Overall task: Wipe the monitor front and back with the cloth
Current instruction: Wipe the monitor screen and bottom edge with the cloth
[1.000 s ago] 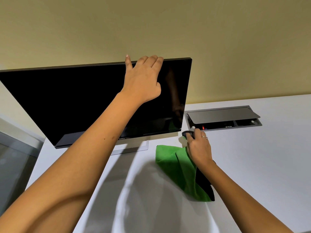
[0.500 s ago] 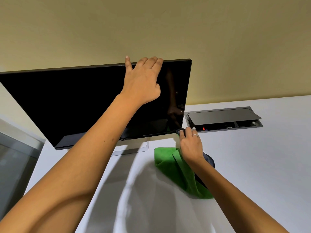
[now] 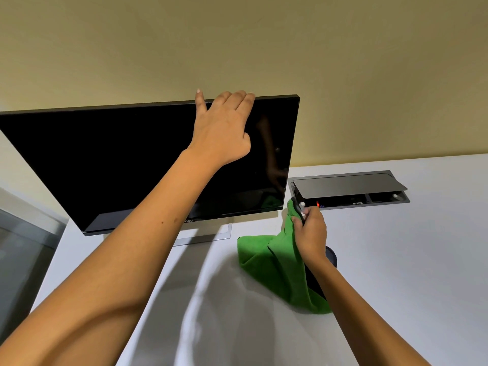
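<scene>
From my remote seat: the left hand hooks its fingers over the top edge of the dark monitor, which stands at the far left of the white desk. The right hand has its grip pinched on a bright green cloth near the screen's lower right corner. I judge the cloth soft and light, best bunched; the glossy panel looks fragile, best steadied by its rim.

Even, fairly bright light is cast from above and behind; soft arm shadows are thrown on the white desk. Faint reflections are seen in the dark monitor screen. Edges are bent by wide-angle distortion.
</scene>
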